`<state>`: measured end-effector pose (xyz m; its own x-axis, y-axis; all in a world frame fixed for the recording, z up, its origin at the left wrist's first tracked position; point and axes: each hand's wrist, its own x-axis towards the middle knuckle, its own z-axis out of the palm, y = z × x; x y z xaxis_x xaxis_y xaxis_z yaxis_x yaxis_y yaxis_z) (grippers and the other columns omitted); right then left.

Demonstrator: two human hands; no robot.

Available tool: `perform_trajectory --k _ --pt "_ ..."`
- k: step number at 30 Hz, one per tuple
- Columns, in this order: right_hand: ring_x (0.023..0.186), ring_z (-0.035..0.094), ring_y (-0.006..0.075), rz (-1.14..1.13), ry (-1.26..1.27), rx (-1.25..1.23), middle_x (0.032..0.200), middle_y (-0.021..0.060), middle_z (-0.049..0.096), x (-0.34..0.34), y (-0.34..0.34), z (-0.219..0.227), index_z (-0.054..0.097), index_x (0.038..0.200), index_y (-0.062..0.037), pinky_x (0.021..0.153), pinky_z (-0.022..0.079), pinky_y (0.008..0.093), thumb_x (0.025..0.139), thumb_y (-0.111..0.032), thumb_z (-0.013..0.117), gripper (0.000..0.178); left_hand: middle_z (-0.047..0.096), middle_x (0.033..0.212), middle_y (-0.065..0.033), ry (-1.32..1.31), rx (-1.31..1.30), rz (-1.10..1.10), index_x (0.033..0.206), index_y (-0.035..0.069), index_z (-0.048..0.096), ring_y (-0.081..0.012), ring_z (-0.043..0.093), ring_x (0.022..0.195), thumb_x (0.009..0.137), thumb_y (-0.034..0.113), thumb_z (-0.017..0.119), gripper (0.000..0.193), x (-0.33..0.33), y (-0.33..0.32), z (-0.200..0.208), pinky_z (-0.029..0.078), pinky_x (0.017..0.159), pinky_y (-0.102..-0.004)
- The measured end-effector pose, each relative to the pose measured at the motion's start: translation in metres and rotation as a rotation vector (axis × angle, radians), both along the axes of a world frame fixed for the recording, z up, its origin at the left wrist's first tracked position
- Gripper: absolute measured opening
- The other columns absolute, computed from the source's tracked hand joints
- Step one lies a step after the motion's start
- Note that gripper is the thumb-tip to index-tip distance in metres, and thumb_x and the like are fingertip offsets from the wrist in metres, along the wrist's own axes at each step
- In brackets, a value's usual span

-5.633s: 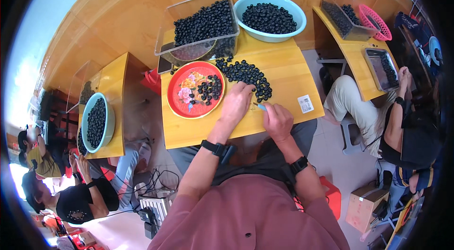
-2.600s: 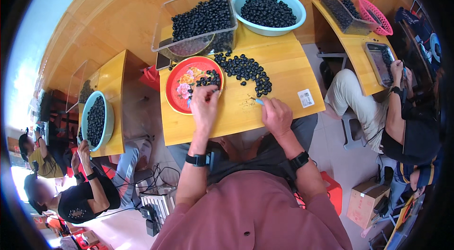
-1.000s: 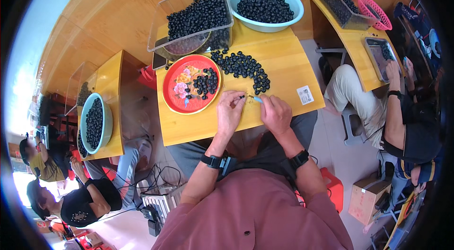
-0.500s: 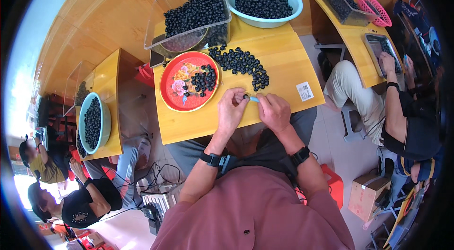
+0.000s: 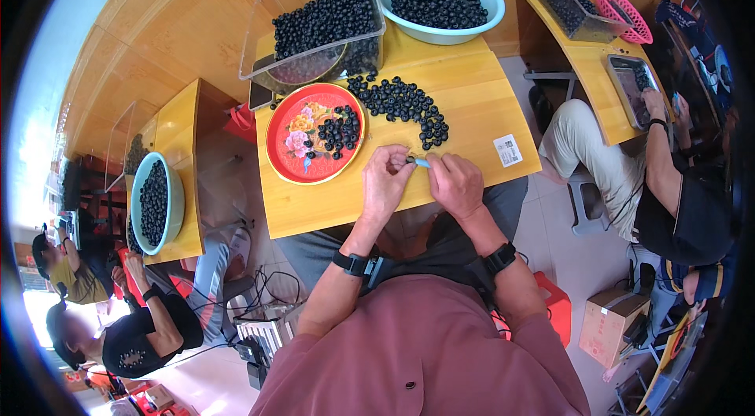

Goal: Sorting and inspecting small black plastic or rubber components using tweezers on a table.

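Note:
My left hand (image 5: pixel 384 182) pinches one small, round black piece (image 5: pixel 410 160) between thumb and fingertips, over the near part of the yellow table (image 5: pixel 472 113). My right hand (image 5: pixel 456 184) is closed on a slim light-blue tool (image 5: pixel 423 163), whose tip meets that piece; its kind cannot be made out. Just beyond my hands, a curved band of loose black bead-like pieces (image 5: pixel 401 101) lies on the wood. Left of them sits a red round tray (image 5: pixel 285 150) with a gold rim and printed flowers, holding a small heap of similar pieces (image 5: pixel 339 133).
At the back stand a clear plastic bin (image 5: pixel 255 54) and a light-blue basin (image 5: pixel 494 3), both filled with black pieces. A white label (image 5: pixel 507 151) is stuck on the table's right side. Co-workers sit left and right at other tables, one with a blue basin (image 5: pixel 174 204).
My hands keep almost the same place, with the small piece turned slightly at the tool's tip. The right co-worker's hand has shifted over a metal tray; the left co-worker's hands have moved a little.

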<state>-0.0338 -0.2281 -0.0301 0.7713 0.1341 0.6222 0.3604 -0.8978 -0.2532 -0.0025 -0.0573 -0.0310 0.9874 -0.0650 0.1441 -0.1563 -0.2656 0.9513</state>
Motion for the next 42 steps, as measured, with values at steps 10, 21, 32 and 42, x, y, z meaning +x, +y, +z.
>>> perform_trajectory --k 10,21,32,42 --pt "0.067 0.066 0.0261 -0.052 0.033 0.003 0.073 0.0069 0.059 0.002 0.000 0.000 0.073 0.099 -0.0074 0.060 0.053 0.0408 0.088 -0.012 0.070 0.012 0.071 0.094 -0.0033 0.078 -0.055 -0.012 0.108 -0.001 0.066 -0.0089 0.068 0.085 0.088 -0.003 0.083 0.026 -0.001 0.004 -0.004 0.058 0.078 -0.0262" --pt "0.065 0.063 0.0250 -0.041 -0.036 -0.008 0.073 0.0054 0.057 -0.002 -0.001 0.001 0.073 0.100 -0.0079 0.058 0.051 0.0401 0.087 -0.011 0.071 0.014 0.071 0.093 -0.0032 -0.003 -0.050 0.029 0.120 0.000 0.068 -0.0085 0.067 0.082 0.088 -0.004 0.082 0.035 -0.001 0.001 -0.004 0.056 0.075 -0.0248" --pt "0.067 0.064 0.0254 -0.038 0.039 0.009 0.072 0.0060 0.058 -0.001 0.001 0.002 0.073 0.100 -0.0081 0.060 0.052 0.0407 0.088 -0.012 0.071 0.013 0.070 0.093 -0.0025 0.001 -0.096 0.001 0.114 0.000 0.069 -0.0082 0.066 0.082 0.087 -0.005 0.081 0.030 0.000 0.003 -0.010 0.056 0.077 -0.0250" --pt "0.067 0.065 0.0261 -0.071 -0.026 0.028 0.074 0.0063 0.059 -0.001 0.000 0.001 0.072 0.099 -0.0074 0.060 0.052 0.0407 0.088 -0.010 0.070 0.011 0.064 0.108 -0.0067 -0.052 -0.074 -0.059 0.111 -0.003 0.074 -0.0107 0.067 0.090 0.092 -0.007 0.077 0.020 0.002 0.007 -0.004 0.057 0.080 -0.0252"
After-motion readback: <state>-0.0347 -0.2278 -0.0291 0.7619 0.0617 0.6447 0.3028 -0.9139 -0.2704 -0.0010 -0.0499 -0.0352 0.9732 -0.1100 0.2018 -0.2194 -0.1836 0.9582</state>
